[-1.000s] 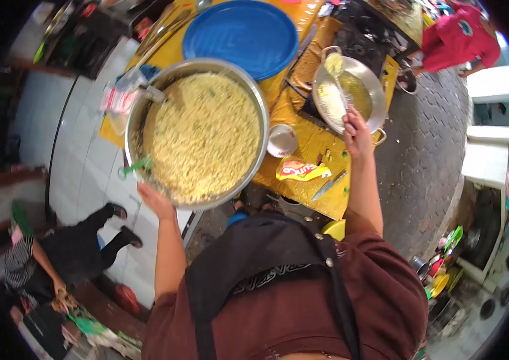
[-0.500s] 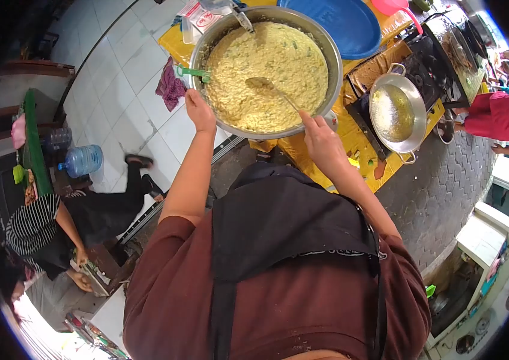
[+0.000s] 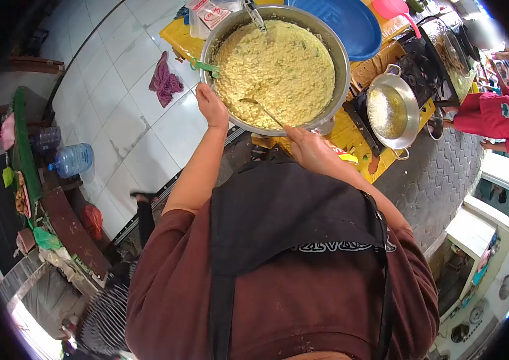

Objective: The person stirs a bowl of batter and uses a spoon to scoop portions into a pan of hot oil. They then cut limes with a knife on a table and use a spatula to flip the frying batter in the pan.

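A large metal basin (image 3: 345,67) full of pale yellow, lumpy batter with green bits (image 3: 278,63) stands before me on the table. My left hand (image 3: 211,107) holds its near left side, thumb up by the rim and fingers hidden behind the wall. Closed around the handle of a metal spoon (image 3: 265,111) is my right hand (image 3: 308,147), just outside the near rim. The spoon's bowl rests in the batter near the front left. A green-handled tool (image 3: 204,66) leans over the left rim, and metal tongs (image 3: 256,17) lie across the far rim.
Right of the basin, a two-handled pan (image 3: 413,117) with oil sits on a stove. A blue tray (image 3: 359,36) and pink dipper (image 3: 394,8) lie behind. A purple cloth (image 3: 165,81) is on the floor. People in red (image 3: 491,117) and stripes (image 3: 107,312) are nearby.
The spoon has moved through the batter toward the near left, with my right hand shifting left and closer to me. The person in stripes has moved nearer behind my left side.
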`<action>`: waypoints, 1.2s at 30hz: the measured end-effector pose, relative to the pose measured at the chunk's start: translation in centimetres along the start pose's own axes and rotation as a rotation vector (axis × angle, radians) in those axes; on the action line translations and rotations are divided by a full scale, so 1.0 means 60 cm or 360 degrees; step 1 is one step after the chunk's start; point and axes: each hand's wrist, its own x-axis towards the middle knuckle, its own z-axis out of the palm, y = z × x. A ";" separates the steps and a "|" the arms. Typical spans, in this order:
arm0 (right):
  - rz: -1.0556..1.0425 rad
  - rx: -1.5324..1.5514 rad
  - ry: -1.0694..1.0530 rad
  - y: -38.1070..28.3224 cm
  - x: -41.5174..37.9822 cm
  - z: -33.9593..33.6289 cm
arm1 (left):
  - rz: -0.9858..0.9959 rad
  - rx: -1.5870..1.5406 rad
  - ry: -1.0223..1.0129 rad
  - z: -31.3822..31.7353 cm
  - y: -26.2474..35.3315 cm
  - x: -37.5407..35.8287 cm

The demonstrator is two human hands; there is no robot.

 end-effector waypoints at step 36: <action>0.0850 0.2369 0.0596 0.229 -0.210 -0.252 | 0.0050 0.0370 -0.0124 -0.001 0.026 -0.013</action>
